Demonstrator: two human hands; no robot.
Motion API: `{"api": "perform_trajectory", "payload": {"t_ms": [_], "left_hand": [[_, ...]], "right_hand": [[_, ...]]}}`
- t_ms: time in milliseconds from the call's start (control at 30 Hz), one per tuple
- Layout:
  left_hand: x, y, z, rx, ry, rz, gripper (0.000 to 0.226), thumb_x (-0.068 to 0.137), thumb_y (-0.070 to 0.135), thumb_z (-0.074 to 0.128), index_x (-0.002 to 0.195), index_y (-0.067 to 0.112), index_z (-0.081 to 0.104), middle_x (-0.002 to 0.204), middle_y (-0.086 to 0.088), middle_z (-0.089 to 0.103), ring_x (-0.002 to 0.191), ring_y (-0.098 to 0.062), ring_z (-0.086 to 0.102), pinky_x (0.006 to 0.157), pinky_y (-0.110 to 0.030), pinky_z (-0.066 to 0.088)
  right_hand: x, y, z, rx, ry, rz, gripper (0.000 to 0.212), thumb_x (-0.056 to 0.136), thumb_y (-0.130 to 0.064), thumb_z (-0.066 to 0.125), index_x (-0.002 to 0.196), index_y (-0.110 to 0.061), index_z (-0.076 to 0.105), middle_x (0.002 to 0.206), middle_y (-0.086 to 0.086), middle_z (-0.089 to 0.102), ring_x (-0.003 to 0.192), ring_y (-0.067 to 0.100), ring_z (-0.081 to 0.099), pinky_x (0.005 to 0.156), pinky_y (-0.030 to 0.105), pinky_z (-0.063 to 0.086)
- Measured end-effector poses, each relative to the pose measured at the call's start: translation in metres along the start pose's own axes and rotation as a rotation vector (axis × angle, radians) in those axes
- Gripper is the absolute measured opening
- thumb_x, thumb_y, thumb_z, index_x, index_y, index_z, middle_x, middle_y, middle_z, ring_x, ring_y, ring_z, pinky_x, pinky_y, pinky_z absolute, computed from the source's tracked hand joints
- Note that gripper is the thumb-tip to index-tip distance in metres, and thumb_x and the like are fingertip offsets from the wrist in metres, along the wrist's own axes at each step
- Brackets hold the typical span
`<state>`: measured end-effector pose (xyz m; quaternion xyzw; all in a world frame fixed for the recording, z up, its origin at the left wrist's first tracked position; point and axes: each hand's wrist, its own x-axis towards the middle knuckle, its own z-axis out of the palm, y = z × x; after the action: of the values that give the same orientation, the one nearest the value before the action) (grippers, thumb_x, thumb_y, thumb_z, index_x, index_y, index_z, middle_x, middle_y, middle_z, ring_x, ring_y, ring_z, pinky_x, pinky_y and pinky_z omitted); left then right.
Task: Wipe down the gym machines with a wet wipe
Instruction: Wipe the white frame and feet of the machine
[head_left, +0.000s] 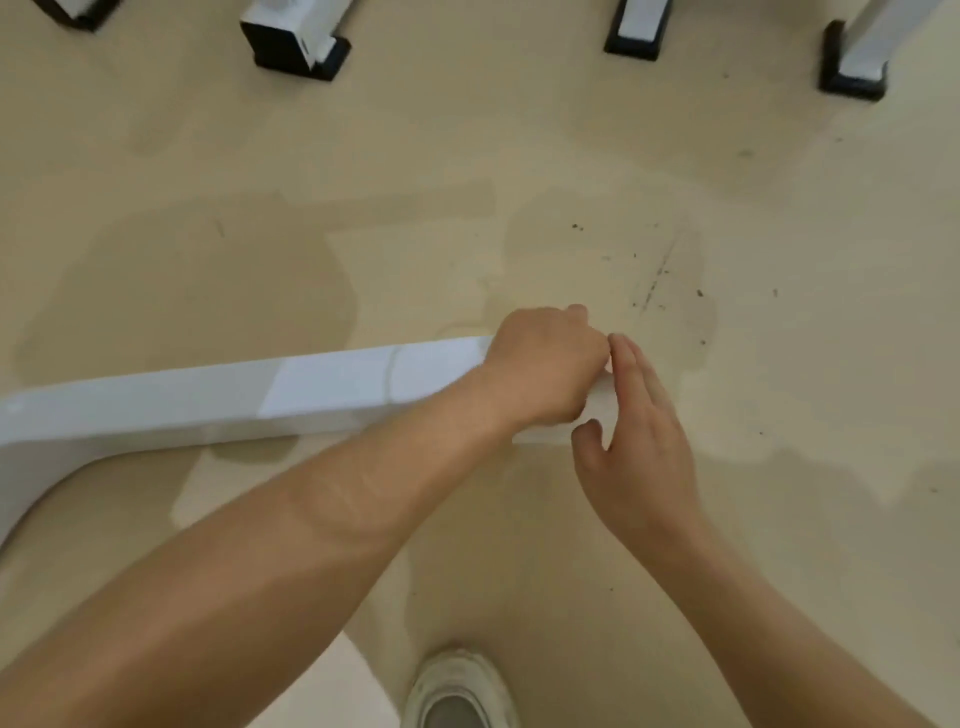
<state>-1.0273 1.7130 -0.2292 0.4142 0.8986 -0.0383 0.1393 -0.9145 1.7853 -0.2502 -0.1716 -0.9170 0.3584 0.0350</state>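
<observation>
Left hand (545, 364) is curled round the wet wipe (597, 410) at the machine bar (260, 395) end, and right hand (636, 441) is flat, fingers straight. The wipe's probably limp and slippery, so bunch it.

Item 1: glossy white metal beam (311, 384) of a gym machine, flat-sided. It lies low along the floor (519, 130), curving downward at the far left.

Item 2: small white crumpled wet wipe (597, 410) at the beam's right end. The curled left hand (545, 364) holds it there, with the straight-fingered right hand (639, 431) just beside it.
</observation>
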Motion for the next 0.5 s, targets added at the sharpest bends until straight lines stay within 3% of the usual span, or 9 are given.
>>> {"api": "perform_trajectory", "payload": {"t_ms": [33,100,167,267,367,433,500], "left_hand": [[0.008,-0.006,-0.008,-0.118,-0.108,0.007,0.038,0.077,0.033,0.068,0.114,0.028,0.060,0.088,0.008,0.050,0.084,-0.018,0.058,0.053,-0.028,0.034],[0.017,-0.022,-0.025,-0.414,-0.351,-0.053,0.069,0.073,0.044,0.072,0.136,0.032,0.044,0.102,0.016,0.052,0.098,-0.013,0.056,0.075,-0.030,0.048],[0.016,-0.033,-0.032,-0.625,-0.497,-0.057,0.067,0.074,0.054,0.073,0.132,0.031,0.048,0.109,0.018,0.060,0.099,-0.010,0.061,0.086,-0.030,0.048],[-0.002,-0.047,-0.023,-0.647,-0.452,-0.052,0.045,0.078,0.069,0.059,0.105,0.032,0.062,0.097,0.014,0.069,0.091,-0.008,0.063,0.082,-0.027,0.048],[-0.038,-0.077,-0.014,-0.470,-0.331,-0.113,0.035,0.086,0.072,0.038,0.089,0.040,0.053,0.083,0.017,0.059,0.083,-0.013,0.056,0.074,-0.030,0.043],[-0.070,-0.101,-0.013,-0.448,-0.355,-0.260,0.045,0.088,0.071,0.023,0.090,0.040,0.056,0.081,0.015,0.054,0.084,-0.017,0.051,0.075,-0.032,0.038],[-0.101,-0.131,-0.008,-0.432,-0.361,-0.474,0.063,0.091,0.069,0.018,0.088,0.022,0.059,0.087,0.000,0.053,0.084,-0.023,0.048,0.074,-0.032,0.035]], "right_hand": [[0.000,0.001,-0.003,0.046,-0.025,0.030,0.076,0.083,-0.001,0.054,0.151,-0.016,0.025,0.155,0.001,0.031,0.140,0.017,0.032,0.115,0.025,0.025],[-0.002,0.001,-0.006,0.145,-0.028,0.056,0.074,0.084,-0.003,0.052,0.151,-0.020,0.025,0.153,-0.002,0.034,0.137,0.017,0.037,0.111,0.040,0.037],[-0.002,0.001,-0.012,0.211,-0.022,0.099,0.073,0.085,-0.005,0.052,0.151,-0.021,0.025,0.152,-0.002,0.036,0.136,0.016,0.039,0.109,0.042,0.038],[-0.006,-0.002,-0.019,0.137,-0.031,0.090,0.072,0.087,-0.005,0.050,0.152,-0.023,0.023,0.157,-0.004,0.029,0.144,0.013,0.026,0.116,0.036,0.026],[-0.014,-0.021,-0.010,-0.171,-0.045,-0.164,0.072,0.083,-0.007,0.042,0.150,-0.027,0.028,0.160,-0.003,0.021,0.149,0.016,0.005,0.119,0.046,0.013],[-0.019,-0.037,0.007,-0.309,-0.141,-0.323,0.074,0.076,-0.011,0.041,0.148,-0.024,0.035,0.158,0.001,0.026,0.149,0.019,0.010,0.116,0.049,0.009],[-0.023,-0.053,0.020,-0.380,-0.213,-0.404,0.072,0.074,-0.012,0.044,0.145,-0.018,0.041,0.155,0.005,0.034,0.148,0.021,0.018,0.115,0.052,0.011]]}}
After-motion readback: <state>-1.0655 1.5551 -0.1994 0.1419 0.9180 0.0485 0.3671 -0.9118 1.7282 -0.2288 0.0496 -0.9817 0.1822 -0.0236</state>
